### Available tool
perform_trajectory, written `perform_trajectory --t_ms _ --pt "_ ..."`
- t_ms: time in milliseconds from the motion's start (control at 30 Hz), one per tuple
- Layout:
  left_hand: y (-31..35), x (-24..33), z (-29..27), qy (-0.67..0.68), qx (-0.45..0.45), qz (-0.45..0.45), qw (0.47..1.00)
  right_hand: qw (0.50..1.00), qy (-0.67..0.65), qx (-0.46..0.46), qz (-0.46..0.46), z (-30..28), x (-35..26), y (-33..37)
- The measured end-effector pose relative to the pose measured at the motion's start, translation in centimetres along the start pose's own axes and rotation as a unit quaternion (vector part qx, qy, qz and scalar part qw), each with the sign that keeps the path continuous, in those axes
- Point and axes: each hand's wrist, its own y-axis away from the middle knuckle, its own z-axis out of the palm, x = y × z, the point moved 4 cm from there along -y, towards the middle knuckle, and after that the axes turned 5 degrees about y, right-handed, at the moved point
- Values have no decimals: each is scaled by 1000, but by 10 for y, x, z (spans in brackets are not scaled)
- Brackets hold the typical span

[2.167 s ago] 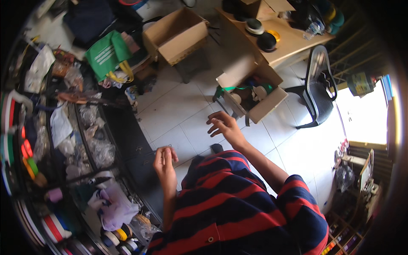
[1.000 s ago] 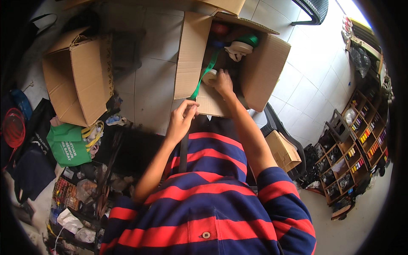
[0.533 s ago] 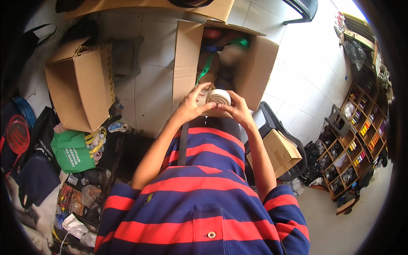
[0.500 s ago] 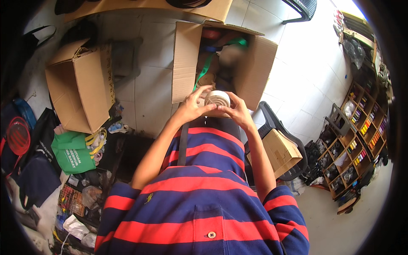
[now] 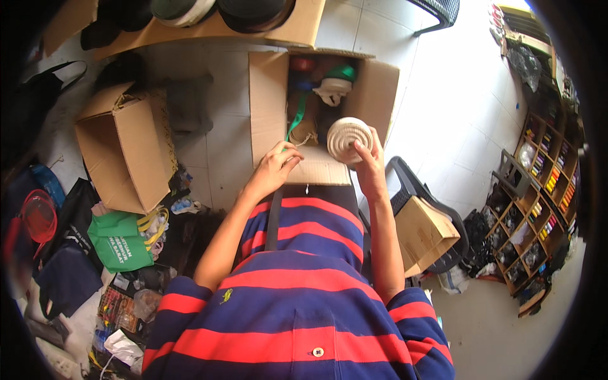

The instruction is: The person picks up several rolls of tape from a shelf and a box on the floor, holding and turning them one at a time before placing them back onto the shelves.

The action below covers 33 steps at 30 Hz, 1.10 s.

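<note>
My right hand (image 5: 370, 168) holds up a coiled roll of cream webbing (image 5: 347, 140), thumb on its spiral face, over the near right part of an open cardboard box (image 5: 269, 95). Apart from the roll, my left hand (image 5: 277, 167) is at the box's near left corner, its fingers curled and thumb drawn in; whatever they may pinch is hidden. Inside the box lie a tan roll (image 5: 303, 132) with a loose end, a green ribbon (image 5: 297, 117), a white bundle (image 5: 333, 90) and a green roll (image 5: 341, 72). Shadow hides the box's bottom.
An empty cardboard box (image 5: 120, 152) lies tipped at left, near a green bag (image 5: 120, 240). To the right, a black chair (image 5: 449, 221) bears a small carton (image 5: 424, 234). A wooden rack (image 5: 532, 209) of coloured spools stands farther right. Large dark rolls (image 5: 256, 11) lie at the top.
Both hands were around the roll. My left hand has come off it and moved left and down; my right hand has lifted the roll to the right, its spiral face showing more.
</note>
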Motion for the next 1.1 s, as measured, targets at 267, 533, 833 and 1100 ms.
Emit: perform_trajectory --t_ms 267,533,833,1100 --pt "-7 19 -26 36 142 -17 989 957 191 10 -218 67 -87 -125" --pt "0 10 -7 42 129 -38 990 809 477 118 -322 98 -67 -178" --pt "-57 -76 90 -196 -35 51 979 851 427 19 -304 75 -68 -174" --pt "-121 -141 137 -486 -188 -38 852 914 333 -14 -231 42 -68 -107"
